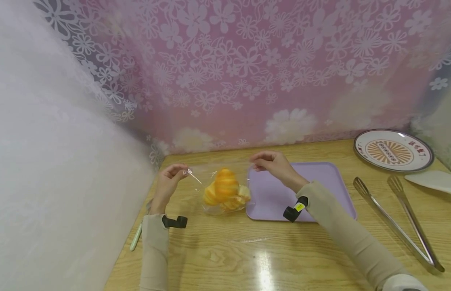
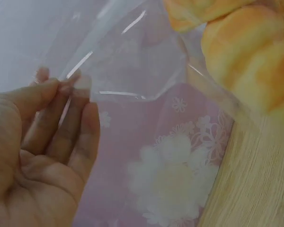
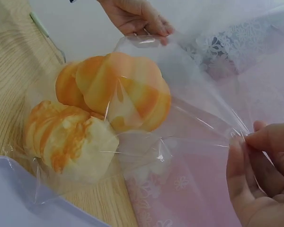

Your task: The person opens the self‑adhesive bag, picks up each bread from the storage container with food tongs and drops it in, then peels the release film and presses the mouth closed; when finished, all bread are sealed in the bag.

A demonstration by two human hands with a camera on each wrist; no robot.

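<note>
A clear plastic bag with several bread rolls inside is stretched between my two hands. My left hand pinches one upper corner of the bag between thumb and fingertips. The opposite upper corner is pinched by my right hand, above the left part of the lilac tray. In the head view the rolls look yellow-orange and hang low in the bag, left of the tray. Up close, the right wrist view shows smooth ridged rolls and a paler one with a browned top.
Metal tongs lie spread at the right of the wooden table. Behind them are a patterned plate and a white spatula-like piece. A pale green handle lies by the left forearm. A small clear strip lies in front.
</note>
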